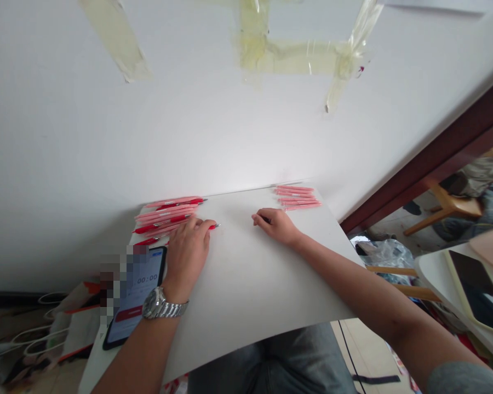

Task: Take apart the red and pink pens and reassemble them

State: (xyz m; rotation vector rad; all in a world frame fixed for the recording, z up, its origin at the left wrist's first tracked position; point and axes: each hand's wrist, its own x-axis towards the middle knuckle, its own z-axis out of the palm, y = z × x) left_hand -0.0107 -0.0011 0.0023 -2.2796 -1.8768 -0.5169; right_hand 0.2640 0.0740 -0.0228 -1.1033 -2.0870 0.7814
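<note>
My left hand [188,249], with a metal watch at its wrist, lies on a white board [250,284] and its curled fingers grip a red pen [214,226] whose tip sticks out to the right. Just left of it lies a pile of several red and pink pens [168,214]. My right hand [276,224] rests closed on the board's middle, with a small dark piece between its fingertips that I cannot name. Behind it, at the board's far right corner, lie several pink pen sleeves [298,197].
A phone [136,295] showing a 00:00 timer lies at the board's left edge. A white wall with yellowed tape [296,54] rises behind the board. White cables [33,339] and bags lie on the floor at left; a tablet [476,295] on another table sits at right.
</note>
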